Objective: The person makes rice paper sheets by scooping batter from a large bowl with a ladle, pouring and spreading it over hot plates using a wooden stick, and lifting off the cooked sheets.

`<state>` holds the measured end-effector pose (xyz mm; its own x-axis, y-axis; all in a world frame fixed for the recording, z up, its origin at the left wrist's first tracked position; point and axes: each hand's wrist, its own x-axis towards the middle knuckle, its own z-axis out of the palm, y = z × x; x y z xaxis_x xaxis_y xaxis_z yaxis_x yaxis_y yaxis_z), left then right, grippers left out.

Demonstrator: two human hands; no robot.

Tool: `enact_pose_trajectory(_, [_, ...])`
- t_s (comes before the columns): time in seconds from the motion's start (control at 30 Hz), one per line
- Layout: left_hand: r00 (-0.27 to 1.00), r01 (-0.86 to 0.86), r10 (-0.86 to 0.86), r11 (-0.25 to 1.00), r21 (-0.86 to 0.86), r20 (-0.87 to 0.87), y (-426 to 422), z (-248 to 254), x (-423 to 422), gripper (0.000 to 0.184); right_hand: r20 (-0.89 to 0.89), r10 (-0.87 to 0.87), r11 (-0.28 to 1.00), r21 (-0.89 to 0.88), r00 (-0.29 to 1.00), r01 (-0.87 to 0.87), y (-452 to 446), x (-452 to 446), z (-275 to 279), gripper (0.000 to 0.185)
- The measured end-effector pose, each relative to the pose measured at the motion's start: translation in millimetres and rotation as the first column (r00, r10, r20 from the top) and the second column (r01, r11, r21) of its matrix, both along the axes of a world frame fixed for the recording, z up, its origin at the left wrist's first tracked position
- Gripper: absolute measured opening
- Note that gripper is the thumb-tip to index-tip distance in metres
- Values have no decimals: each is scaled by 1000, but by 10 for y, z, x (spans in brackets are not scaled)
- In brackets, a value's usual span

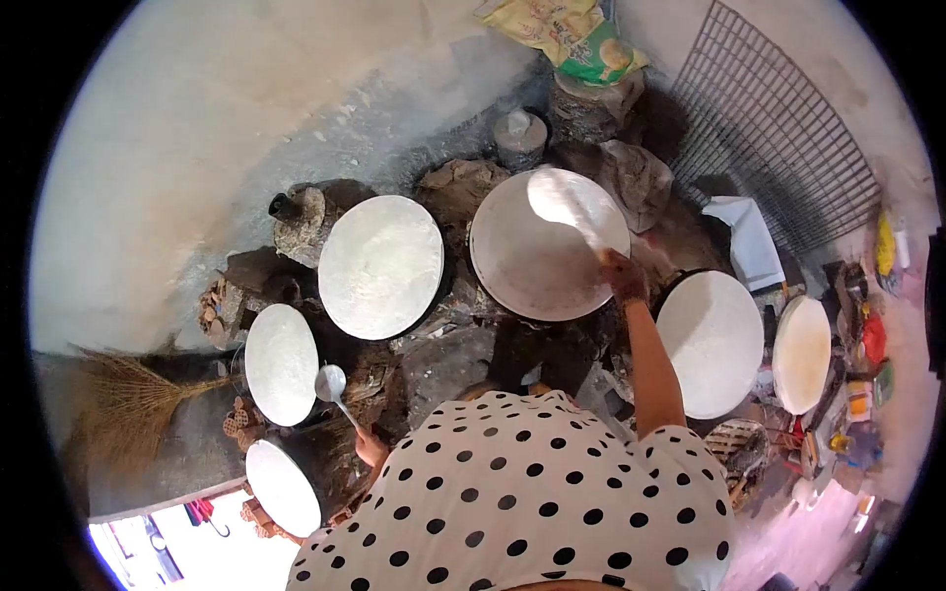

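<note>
My left hand [371, 448] is closed around the handle of a metal ladle [331, 382]. The ladle's round bowl is beside the right edge of a white-coated round plate [281, 366]. My right arm reaches forward, and my right hand [621, 276] is at the right rim of the large round griddle [527, 271]. The fingers look closed, but what they hold is unclear. A bright white streak [567, 212] runs from that hand across the griddle; whether it is a cloth, a tool or light I cannot tell. Another white-coated griddle [380, 266] lies left of it.
More round white plates stand to the right [709, 345], far right [801, 355] and lower left [284, 490]. A wire grid [769, 128] leans on the wall. Printed sacks [567, 34] sit at the back. A twig broom [138, 399] is at the left.
</note>
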<state>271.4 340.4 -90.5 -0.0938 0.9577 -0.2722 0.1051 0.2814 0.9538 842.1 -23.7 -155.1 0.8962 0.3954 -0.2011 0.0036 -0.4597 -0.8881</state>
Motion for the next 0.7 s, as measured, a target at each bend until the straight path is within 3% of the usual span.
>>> enact_pose_trajectory(0.03, [999, -32, 31, 999, -21, -29, -105, -54, -142, 42, -55, -53, 993, 104, 997, 59, -26, 15, -81, 51])
enact_pose_trajectory(0.13, [989, -103, 93, 992, -78, -116, -370, -223, -456, 42, -92, -221, 967, 111, 971, 231, 35, -82, -151, 51])
enact_pose_trajectory(0.17, [984, -118, 105, 989, -88, -141, -426, -267, -533, 42, -93, -203, 965, 149, 975, 215, 190, -115, -114, 51])
enact_pose_trajectory(0.2, [980, -131, 114, 987, -95, -162, -476, -301, -605, 42, 127, -71, 982, -163, 989, 91, 356, -248, 217, 48])
enact_pose_trajectory(0.23, [976, -143, 123, 984, -102, -180, -524, -349, -650, 42, 313, 101, 880, -470, 944, 62, 538, -398, 621, 47])
enact_pose_trajectory(0.27, [972, -154, 130, 982, -112, -195, -561, -377, -683, 42, 315, 105, 881, -470, 943, 58, 621, -428, 783, 47])
enact_pose_trajectory(0.33, [965, -164, 133, 979, -123, -227, -641, -443, -765, 43, 16, -11, 960, -279, 1000, 15, 701, -414, 915, 41])
enact_pose_trajectory(0.37, [961, -167, 133, 978, -124, -243, -660, -488, -780, 43, 195, 180, 890, -451, 964, -75, 700, -321, 658, 36])
enact_pose_trajectory(0.4, [958, -166, 129, 978, -128, -257, -675, -517, -804, 43, 195, 184, 890, -450, 963, -79, 585, -284, 742, 36])
enact_pose_trajectory(0.47, [950, -166, 123, 977, -133, -286, -671, -594, -808, 43, 115, 322, 895, -360, 940, -262, 367, -202, 1101, 44])
enact_pose_trajectory(0.5, [948, -169, 123, 976, -137, -292, -675, -616, -812, 43, 122, 330, 894, -358, 936, -268, 287, -90, 1008, 44])
enact_pose_trajectory(0.57, [940, -165, 112, 976, -143, -322, -688, -672, -834, 44, 79, -23, 957, -287, 997, 44, 137, 51, 679, 45])
enact_pose_trajectory(0.6, [935, -162, 106, 976, -144, -339, -686, -707, -834, 44, 76, -20, 957, -286, 997, 41, 171, 15, 740, 45])
enact_pose_trajectory(0.7, [920, -149, 82, 978, -149, -383, -658, -785, -852, 44, 227, 113, 769, -637, 967, 60, 476, -191, 915, 45])
